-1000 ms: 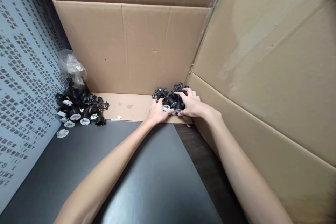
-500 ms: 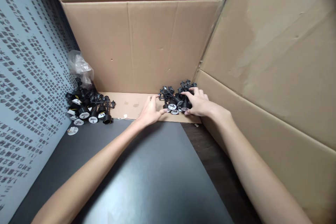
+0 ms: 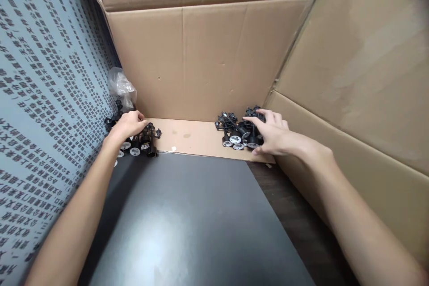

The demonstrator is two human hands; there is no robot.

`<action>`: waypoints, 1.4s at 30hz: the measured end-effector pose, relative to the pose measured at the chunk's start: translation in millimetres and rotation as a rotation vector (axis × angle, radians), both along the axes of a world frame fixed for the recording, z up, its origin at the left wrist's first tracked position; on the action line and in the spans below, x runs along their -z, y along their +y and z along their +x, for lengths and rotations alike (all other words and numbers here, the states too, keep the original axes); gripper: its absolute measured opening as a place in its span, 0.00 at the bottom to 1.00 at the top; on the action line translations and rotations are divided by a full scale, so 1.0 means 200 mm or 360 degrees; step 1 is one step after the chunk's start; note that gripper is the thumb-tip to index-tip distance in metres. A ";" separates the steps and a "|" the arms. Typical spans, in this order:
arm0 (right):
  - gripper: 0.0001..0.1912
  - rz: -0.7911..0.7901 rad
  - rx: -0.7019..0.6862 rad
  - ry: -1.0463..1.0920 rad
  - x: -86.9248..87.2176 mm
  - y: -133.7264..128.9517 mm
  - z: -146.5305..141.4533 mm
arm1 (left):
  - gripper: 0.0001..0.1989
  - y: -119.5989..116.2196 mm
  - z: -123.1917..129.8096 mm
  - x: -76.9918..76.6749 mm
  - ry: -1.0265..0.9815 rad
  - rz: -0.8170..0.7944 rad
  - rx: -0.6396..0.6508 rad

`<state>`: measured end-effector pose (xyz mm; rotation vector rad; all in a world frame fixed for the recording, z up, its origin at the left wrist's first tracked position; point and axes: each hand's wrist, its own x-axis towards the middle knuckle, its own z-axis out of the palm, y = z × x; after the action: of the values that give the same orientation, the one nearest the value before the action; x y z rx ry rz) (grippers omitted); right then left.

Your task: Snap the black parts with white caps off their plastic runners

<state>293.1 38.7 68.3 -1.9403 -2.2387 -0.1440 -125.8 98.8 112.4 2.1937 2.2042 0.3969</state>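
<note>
Two heaps of black plastic lamp holders with round white bases lie on a flat cardboard sheet (image 3: 191, 136). My left hand (image 3: 129, 125) is palm-down on the left heap (image 3: 142, 144), its fingers hidden behind the knuckles and the heap partly covered. On the right heap (image 3: 236, 136) rests my right hand (image 3: 270, 133), fingers apart and draped over the tangled holders. Thin black stems and small connectors stick out of both heaps.
A printed blue-grey panel (image 3: 43, 76) rises on the left, and cardboard walls (image 3: 208, 58) stand behind and to the right. A crumpled clear plastic bag (image 3: 122, 87) sits behind the left heap. A dark tabletop (image 3: 187, 219) spreads before me, with dark wood (image 3: 295, 205) beside it.
My left hand has left the right heap and crossed leftward onto the left heap. My right hand stays on the right heap. The view has swung left.
</note>
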 end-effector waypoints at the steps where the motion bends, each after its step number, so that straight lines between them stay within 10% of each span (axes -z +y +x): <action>1: 0.52 0.0012 -0.0042 0.0004 -0.01 -0.01 -0.03 | 0.16 0.00 -0.02 -0.01 0.0030 -0.0055 -0.0009; 7: 0.33 0.0046 -0.0490 0.0365 -0.06 -0.15 -0.33 | 0.12 -0.02 0.02 -0.01 0.0236 -0.0330 -0.0056; 16: 0.13 -0.1128 -0.0723 0.1653 0.19 -0.23 -0.77 | 0.23 -0.04 0.08 0.10 0.0225 -0.0273 -0.0154; 24: 0.15 -0.1170 -0.0485 0.2327 0.29 -0.23 -0.81 | 0.22 -0.05 0.07 0.09 0.0035 -0.0171 -0.0271; 42: 0.15 -0.1276 -0.0493 0.2490 0.27 -0.22 -0.79 | 0.19 -0.11 0.03 -0.12 -0.0192 0.0405 -0.0294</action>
<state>135.5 -4.9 13.8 -0.9624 -1.3409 1.7878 -119.1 77.3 135.4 2.0129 2.4134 0.8341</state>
